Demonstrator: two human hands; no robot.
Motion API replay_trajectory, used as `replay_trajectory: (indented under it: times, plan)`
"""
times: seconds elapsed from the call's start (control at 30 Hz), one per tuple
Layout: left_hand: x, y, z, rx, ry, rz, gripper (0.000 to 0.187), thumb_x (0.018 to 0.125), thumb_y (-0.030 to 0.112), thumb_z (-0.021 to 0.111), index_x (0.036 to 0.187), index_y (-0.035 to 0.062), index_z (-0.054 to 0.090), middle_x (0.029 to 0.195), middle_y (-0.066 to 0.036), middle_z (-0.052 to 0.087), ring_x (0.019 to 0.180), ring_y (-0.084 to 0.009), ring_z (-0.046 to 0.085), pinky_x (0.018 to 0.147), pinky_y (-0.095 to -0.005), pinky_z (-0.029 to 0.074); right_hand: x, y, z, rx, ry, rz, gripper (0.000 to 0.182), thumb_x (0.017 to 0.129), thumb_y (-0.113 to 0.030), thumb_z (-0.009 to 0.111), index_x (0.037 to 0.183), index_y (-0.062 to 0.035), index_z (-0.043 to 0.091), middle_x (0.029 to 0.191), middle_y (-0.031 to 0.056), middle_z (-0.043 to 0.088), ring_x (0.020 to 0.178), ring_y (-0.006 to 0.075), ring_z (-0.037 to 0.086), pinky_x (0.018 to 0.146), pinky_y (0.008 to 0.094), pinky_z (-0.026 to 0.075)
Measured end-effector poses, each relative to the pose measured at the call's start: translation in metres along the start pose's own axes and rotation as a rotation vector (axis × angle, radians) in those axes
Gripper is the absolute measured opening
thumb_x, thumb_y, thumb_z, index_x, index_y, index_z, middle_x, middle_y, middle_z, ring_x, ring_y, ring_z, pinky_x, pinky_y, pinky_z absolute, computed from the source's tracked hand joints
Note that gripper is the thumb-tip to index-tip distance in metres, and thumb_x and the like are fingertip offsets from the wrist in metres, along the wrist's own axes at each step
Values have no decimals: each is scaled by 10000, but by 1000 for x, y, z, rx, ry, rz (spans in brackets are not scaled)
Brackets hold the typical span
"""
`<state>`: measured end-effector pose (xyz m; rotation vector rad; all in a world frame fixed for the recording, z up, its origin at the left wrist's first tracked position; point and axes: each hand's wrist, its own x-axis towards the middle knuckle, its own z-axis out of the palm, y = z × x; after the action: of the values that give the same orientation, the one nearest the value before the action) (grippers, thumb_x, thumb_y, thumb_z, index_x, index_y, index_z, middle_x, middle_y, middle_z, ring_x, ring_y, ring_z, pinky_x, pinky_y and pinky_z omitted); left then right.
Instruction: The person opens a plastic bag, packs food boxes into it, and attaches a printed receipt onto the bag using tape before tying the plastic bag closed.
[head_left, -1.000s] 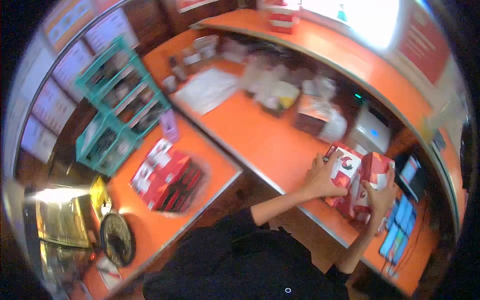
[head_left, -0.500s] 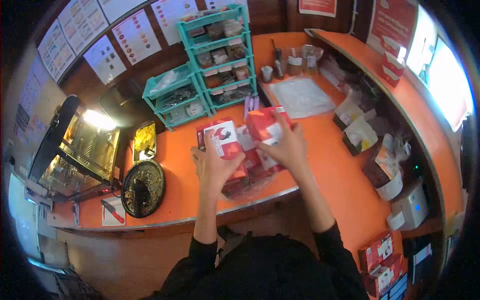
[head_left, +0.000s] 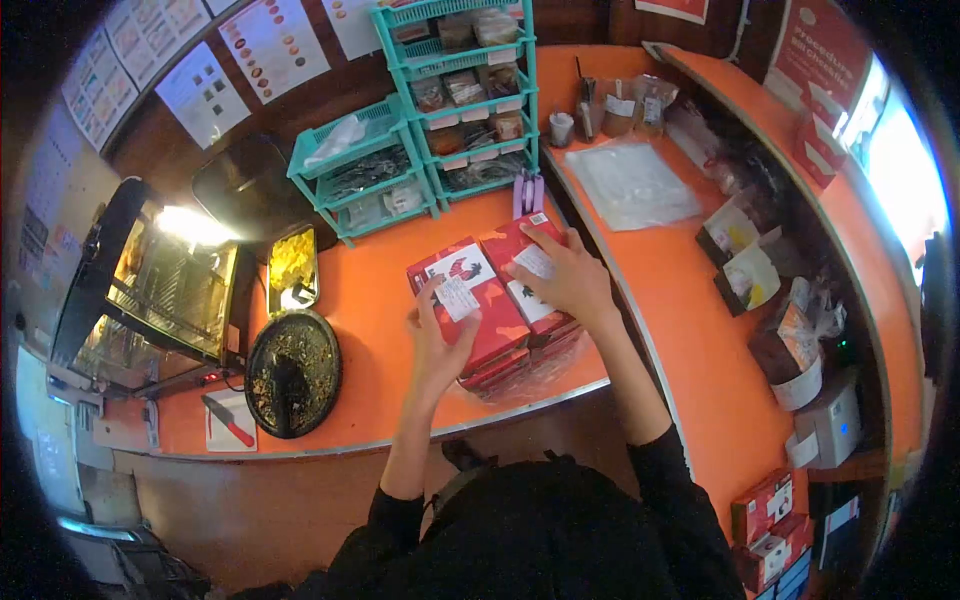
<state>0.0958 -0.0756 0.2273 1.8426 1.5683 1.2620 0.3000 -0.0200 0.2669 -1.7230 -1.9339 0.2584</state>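
Two red cardboard food boxes with white labels lie side by side on top of other boxes at the orange counter's front edge. My left hand [head_left: 437, 352] touches the near left part of the left red box [head_left: 497, 338], thumb and fingers spread apart. Across the right red box [head_left: 508, 245] rests my right hand [head_left: 577, 283], its fingers also spread. Clear plastic wrap [head_left: 545, 372] shows around the lower boxes, which are mostly hidden.
Teal stacked baskets [head_left: 465, 130] with packets stand behind. To the left are a lit warming cabinet [head_left: 165, 290], a tray of yellow food [head_left: 292, 262], a round dark pan [head_left: 293, 375] and a red-handled knife [head_left: 240, 434]. Plastic bags [head_left: 632, 185] lie at the back right.
The two boxes were tilted and apart in my hands; now they lie flat against each other on the stack. Both hands have loosened, fingers spread. The camera view has shifted slightly.
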Motion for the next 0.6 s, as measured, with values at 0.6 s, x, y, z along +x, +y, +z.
replay_trajectory:
  times: [0.6]
  plan:
    - [-8, 11, -1, -82, -44, -74, 767, 800, 244, 686, 1394, 60, 236, 1215, -225, 343, 1121, -328, 316, 999, -448, 261, 5, 1, 3, -53, -50, 30, 572, 781, -569, 577, 1293, -334, 478, 1224, 213, 502, 1023, 358, 589, 820, 433, 494]
